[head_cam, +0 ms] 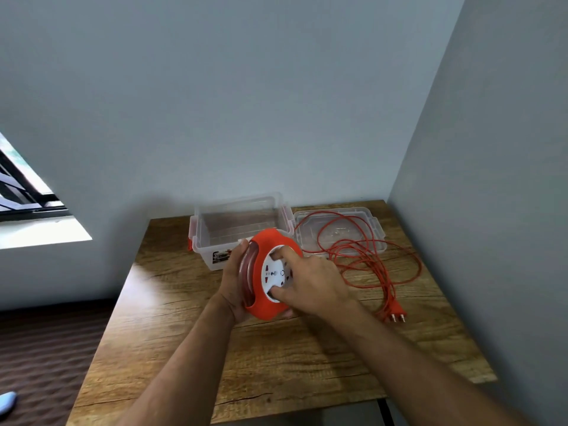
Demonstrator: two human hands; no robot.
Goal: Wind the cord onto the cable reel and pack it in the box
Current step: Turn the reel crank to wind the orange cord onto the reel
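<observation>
Clearly I'm gripping the orange cable reel in my left hand and pinching its white hub with my right hand, risking the loose cord at right of frame tangling or dragging its plug off the table.

Left hand cups upward; right hand curls, fingertips pressing down.

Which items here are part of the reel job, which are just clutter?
Job: cable reel, held by left hand and right hand; loose orange cord; plug; clear box; box lid.
Bystanders: table; pale blue object on floor.
</observation>
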